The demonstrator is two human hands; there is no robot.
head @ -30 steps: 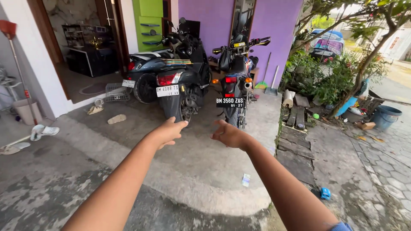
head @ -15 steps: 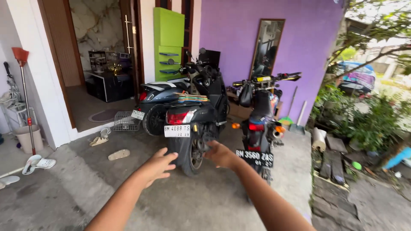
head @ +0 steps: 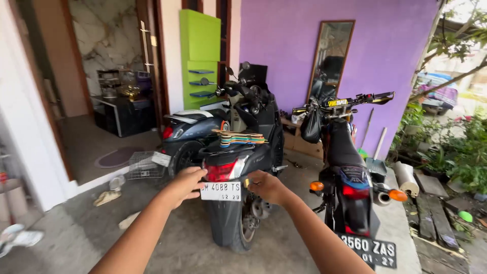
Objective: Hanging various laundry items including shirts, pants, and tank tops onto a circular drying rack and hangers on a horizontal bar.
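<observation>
Behind the scooter (head: 243, 167), both hands, left (head: 186, 183) and right (head: 266, 186), reach loosely open toward its plate (head: 220, 191), gripping nothing. Hazard: a careless push could tip it onto the motorcycle (head: 345, 167) just beside.

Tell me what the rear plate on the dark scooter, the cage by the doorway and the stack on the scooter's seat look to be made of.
The rear plate: probably thin painted metal or plastic, flat and white.
The cage: wire mesh, likely metal, thin see-through bars.
The stack on the scooter: flat multicoloured layers, possibly plastic; too small to be sure.
</observation>
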